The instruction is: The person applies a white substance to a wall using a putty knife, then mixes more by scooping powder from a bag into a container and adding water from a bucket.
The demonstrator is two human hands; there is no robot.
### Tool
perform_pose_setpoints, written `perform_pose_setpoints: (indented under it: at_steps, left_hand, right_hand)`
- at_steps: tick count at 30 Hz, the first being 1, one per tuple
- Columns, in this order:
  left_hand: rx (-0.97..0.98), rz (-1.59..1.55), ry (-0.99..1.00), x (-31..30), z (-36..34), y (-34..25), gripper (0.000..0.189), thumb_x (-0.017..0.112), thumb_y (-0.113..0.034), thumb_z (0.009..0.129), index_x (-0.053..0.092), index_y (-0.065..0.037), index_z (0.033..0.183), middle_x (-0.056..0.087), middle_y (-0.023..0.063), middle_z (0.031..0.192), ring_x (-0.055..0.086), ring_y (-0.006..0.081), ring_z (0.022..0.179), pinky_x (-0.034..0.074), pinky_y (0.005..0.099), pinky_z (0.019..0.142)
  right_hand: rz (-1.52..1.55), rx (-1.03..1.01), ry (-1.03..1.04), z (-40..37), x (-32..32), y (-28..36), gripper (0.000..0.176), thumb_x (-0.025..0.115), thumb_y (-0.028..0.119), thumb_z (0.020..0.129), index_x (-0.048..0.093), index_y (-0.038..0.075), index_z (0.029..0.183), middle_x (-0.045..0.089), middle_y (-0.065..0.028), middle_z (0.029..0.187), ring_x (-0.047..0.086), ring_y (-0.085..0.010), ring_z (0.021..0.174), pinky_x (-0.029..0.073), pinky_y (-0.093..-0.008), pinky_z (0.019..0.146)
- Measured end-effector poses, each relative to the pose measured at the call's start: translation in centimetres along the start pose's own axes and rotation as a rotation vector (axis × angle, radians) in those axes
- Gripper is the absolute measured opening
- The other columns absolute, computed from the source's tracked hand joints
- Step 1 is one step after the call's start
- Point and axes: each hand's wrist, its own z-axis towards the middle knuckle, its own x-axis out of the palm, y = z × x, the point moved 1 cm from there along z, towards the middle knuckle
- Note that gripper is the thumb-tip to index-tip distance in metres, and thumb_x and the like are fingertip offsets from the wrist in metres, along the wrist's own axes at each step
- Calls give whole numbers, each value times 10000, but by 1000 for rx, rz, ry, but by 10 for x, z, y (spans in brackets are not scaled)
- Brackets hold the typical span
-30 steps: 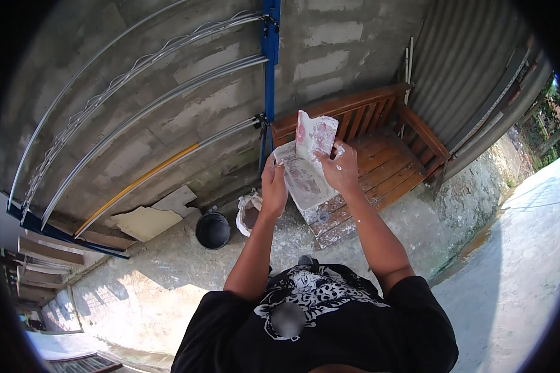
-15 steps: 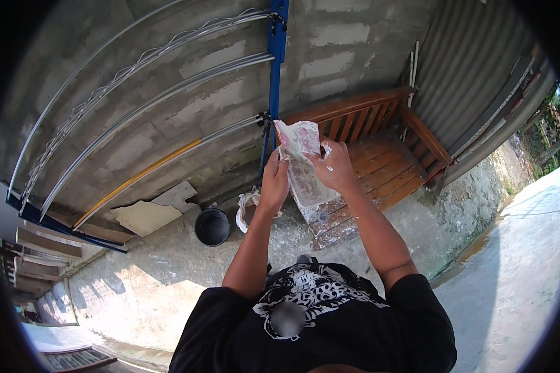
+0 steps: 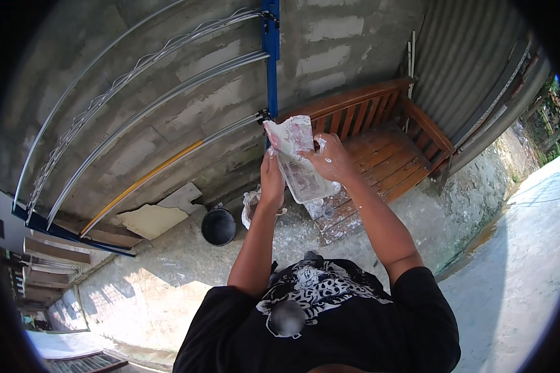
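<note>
The white-and-pink, paint-smeared sheet, pinched in the right hand, now sits nearer the left hand, whose fingers grip the pale rectangular tray's side.

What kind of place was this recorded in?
Probably an outdoor side yard or passage by a building: a bare block wall, a slatted wooden bench and sunlit concrete ground.
</note>
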Motion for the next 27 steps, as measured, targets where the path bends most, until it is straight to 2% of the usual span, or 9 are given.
perform_pose_setpoints:
  at_steps: [1, 5, 7, 10, 13, 15, 20, 22, 27]
  left_hand:
    - [-36, -66, -71, 2, 0, 1, 431, 323, -294, 1071, 423, -27, 1394, 558, 102, 1282, 547, 202, 1163, 415, 370, 1025]
    - [-95, -279, -86, 1, 3, 12, 495, 295, -394, 1061, 427, -53, 1395, 552, 113, 1315, 551, 258, 1188, 416, 421, 1040]
    - [-256, -431, -96, 8, -3, 0, 534, 294, -455, 1045, 440, -75, 1390, 543, 119, 1343, 546, 297, 1208, 415, 455, 1050]
    - [-256, -489, -6, 4, -2, -4, 544, 299, -467, 1040, 442, -80, 1394, 539, 122, 1356, 541, 309, 1221, 427, 472, 1044]
    - [-222, -408, -66, 2, -5, -10, 550, 306, -473, 1038, 453, -75, 1388, 548, 127, 1346, 556, 312, 1202, 438, 483, 1035]
    - [-250, -439, -35, -8, -1, -10, 553, 302, -473, 1038, 458, -69, 1382, 553, 133, 1340, 563, 316, 1193, 445, 488, 1031]
    - [-270, -462, 10, -32, 9, 6, 558, 266, -459, 1045, 469, -51, 1366, 558, 159, 1330, 570, 332, 1184, 458, 500, 1024]
    - [-249, -470, 90, -38, 12, 8, 485, 349, -419, 1019, 517, -79, 1321, 596, 152, 1265, 609, 351, 1107, 518, 540, 926]
    - [-300, -556, 13, -29, -2, -3, 471, 345, -373, 1019, 504, -51, 1324, 590, 169, 1267, 610, 347, 1116, 521, 521, 941]
  right_hand:
    - [11, -20, 23, -1, 2, 2, 545, 757, 368, 822, 621, -31, 1167, 574, -263, 1197, 511, -382, 1185, 411, -430, 1013]
    - [57, -35, 147, -3, 1, 8, 530, 743, 359, 833, 623, -7, 1196, 565, -268, 1228, 508, -377, 1205, 412, -421, 1022]
    - [19, -48, 174, -6, 2, 12, 542, 745, 363, 832, 619, -18, 1196, 565, -266, 1227, 509, -376, 1205, 414, -416, 1021]
    - [-42, -67, 208, -10, -2, 17, 569, 750, 377, 829, 614, -40, 1191, 567, -262, 1221, 511, -374, 1204, 418, -406, 1017]
    - [-37, -70, 232, -13, -5, 17, 600, 755, 391, 824, 607, -62, 1188, 565, -258, 1216, 513, -373, 1203, 423, -397, 1013]
    - [-17, -70, 244, -13, -7, 18, 616, 757, 397, 822, 601, -72, 1190, 561, -255, 1217, 514, -372, 1204, 425, -393, 1013]
    - [-63, -99, 381, -11, -8, 13, 578, 736, 364, 840, 580, 14, 1273, 513, -222, 1288, 498, -359, 1247, 408, -400, 1049]
    - [-60, -54, 414, -15, -12, 18, 585, 730, 372, 847, 569, 28, 1292, 494, -211, 1320, 490, -353, 1263, 404, -396, 1059]
    - [-143, -35, 505, -19, -19, 15, 605, 718, 396, 861, 546, 53, 1328, 447, -180, 1392, 468, -339, 1298, 394, -387, 1078]
